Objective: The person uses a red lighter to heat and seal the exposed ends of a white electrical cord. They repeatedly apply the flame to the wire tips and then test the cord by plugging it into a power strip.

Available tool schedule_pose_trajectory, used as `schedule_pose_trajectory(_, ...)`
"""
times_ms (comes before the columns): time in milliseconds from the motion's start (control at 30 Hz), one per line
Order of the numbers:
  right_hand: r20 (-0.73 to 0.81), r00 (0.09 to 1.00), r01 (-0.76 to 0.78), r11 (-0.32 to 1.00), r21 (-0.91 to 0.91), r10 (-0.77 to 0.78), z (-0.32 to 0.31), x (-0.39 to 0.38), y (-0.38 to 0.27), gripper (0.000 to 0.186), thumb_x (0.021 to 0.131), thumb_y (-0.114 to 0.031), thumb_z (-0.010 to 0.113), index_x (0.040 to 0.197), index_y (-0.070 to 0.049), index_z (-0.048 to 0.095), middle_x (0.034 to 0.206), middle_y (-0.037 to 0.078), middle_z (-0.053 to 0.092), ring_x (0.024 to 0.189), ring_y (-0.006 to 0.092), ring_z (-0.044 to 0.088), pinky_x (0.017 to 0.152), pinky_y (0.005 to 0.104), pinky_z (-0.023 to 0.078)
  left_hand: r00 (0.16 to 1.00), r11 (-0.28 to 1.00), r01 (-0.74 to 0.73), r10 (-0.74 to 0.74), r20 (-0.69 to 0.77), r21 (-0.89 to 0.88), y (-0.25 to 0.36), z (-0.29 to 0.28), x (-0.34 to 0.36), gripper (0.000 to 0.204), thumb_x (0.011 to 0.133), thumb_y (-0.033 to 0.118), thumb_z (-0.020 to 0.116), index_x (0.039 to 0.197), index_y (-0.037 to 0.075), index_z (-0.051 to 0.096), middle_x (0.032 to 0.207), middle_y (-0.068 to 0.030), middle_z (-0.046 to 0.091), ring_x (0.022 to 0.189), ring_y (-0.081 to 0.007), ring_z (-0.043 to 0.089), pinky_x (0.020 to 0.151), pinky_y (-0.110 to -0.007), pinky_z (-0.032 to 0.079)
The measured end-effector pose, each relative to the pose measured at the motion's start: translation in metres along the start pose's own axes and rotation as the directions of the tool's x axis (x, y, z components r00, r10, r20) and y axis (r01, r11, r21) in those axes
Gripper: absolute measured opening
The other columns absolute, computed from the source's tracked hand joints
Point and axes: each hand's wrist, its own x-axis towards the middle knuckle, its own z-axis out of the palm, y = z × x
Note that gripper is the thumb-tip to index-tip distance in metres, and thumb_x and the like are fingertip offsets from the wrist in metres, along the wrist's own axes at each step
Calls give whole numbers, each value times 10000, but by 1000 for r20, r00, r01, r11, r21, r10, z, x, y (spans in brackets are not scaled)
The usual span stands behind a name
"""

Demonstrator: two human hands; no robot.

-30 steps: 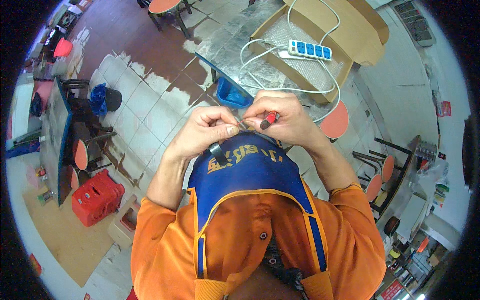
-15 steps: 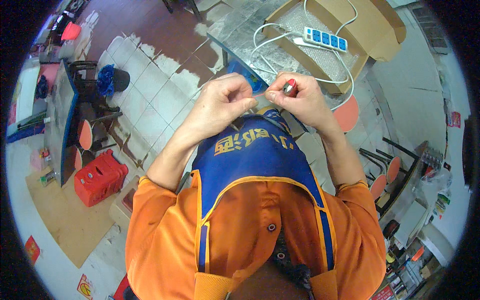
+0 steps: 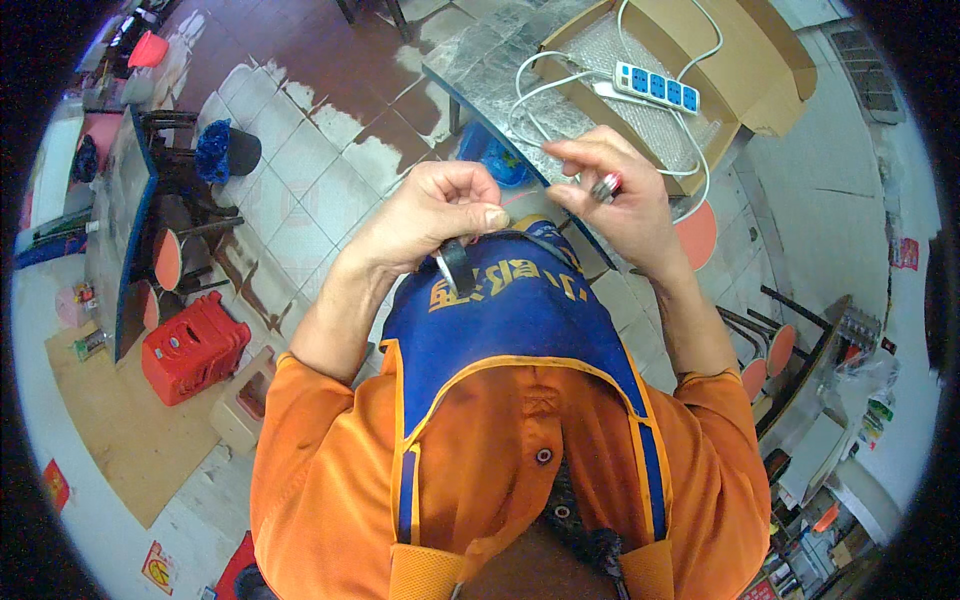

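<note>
My left hand is closed, with thumb and forefinger pinched at a thin red wire. A black ring like a roll of tape shows below that palm; whether the lower fingers grip it is hidden. To the right, my right hand has thumb and forefinger spread apart. Its other fingers hold a small tool with red and silver parts, seen end-on, so its kind is unclear. Both hands are above my blue apron, apart from each other.
Beyond my hands, a grey table bears an open cardboard box with bubble wrap. A white power strip with blue sockets and looped white cord lies over it. At left are a red plastic crate and a dark bin.
My right hand has moved slightly right, its thumb and forefinger opening away from the red wire. My left hand has turned a little, and the black ring now shows below it.
</note>
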Motion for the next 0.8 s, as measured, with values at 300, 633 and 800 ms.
schedule_pose_trajectory(300,138,986,94,996,10,-94,6,1,-3,195,755,-96,762,916,-42,666,831,84,610,769,237,602,667,321,482,993,981,63,-43,112,-184,0,-3,0,193,802,190,769,869,82,624,741,25,612,575,-41,509,493,-187,386)
schedule_pose_trajectory(633,202,918,-380,901,207,341,17,-10,9,128,816,-71,674,733,-26,587,684,6,527,576,93,479,494,241,361,986,937,-154,165,-10,314,9,4,0,120,854,111,707,797,53,618,688,62,535,623,-12,458,548,-192,377)
schedule_pose_trajectory(800,406,693,-673,331,662,596,26,-9,8,227,901,-132,574,691,-53,539,604,-17,461,449,21,357,390,181,263,984,888,-151,177,-20,435,9,3,1,112,852,123,724,834,65,630,770,60,601,699,-19,526,592,-186,421)
